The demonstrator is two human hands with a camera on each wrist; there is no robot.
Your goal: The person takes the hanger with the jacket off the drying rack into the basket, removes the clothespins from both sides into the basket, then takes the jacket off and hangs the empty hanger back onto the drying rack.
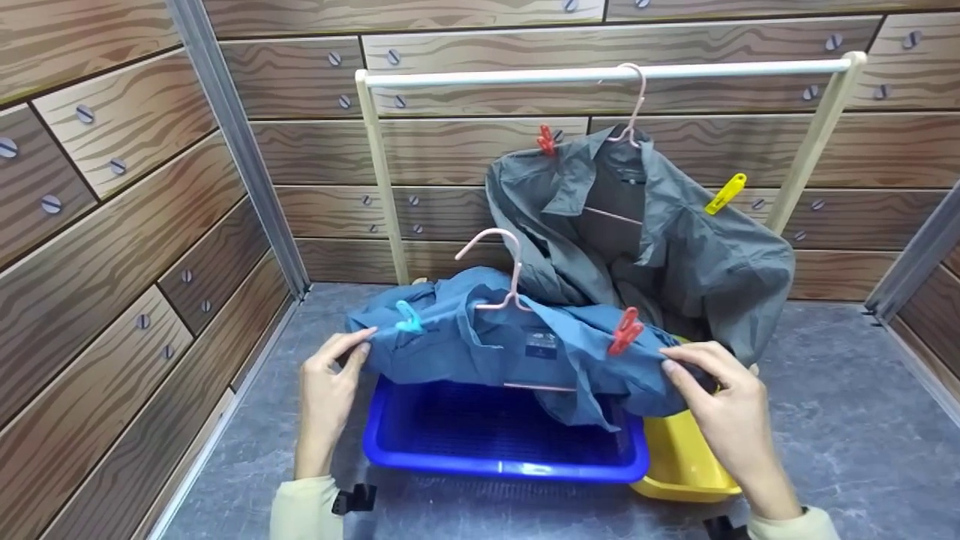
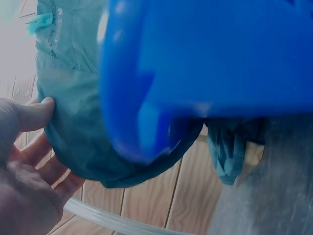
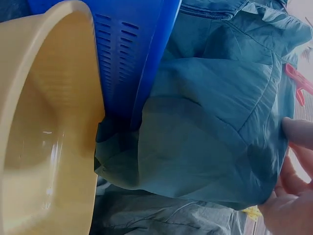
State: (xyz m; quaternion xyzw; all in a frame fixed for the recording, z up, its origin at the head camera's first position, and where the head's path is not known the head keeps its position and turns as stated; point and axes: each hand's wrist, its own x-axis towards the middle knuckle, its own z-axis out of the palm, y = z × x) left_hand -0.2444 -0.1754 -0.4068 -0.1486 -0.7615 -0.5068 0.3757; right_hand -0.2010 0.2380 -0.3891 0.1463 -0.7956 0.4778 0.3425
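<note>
A blue jacket [image 1: 450, 352] hangs over the blue basket, with a pink hanger [image 1: 516, 266] inside its collar and the hook standing up. My left hand [image 1: 328, 382] pinches one shoulder of it between thumb and fingers. At the opposite shoulder, my right hand [image 1: 726, 401] pinches the cloth in the same way. A light-blue clothespin [image 1: 409, 318] grips the jacket on the left side, and a red clothespin [image 1: 625, 331] sits on the right. In the right wrist view, the jacket's sleeve [image 3: 210, 142] droops beside the basket.
Behind, a grey jacket [image 1: 697, 247] hangs from a white rail [image 1: 487, 76] on a hanger, with a red clothespin [image 1: 546, 140] and a yellow clothespin [image 1: 724, 193] on it. The blue basket [image 1: 495, 467] stands in front, beside a yellow basin [image 1: 686, 484]. Wood-patterned walls [image 1: 127, 247] enclose the area.
</note>
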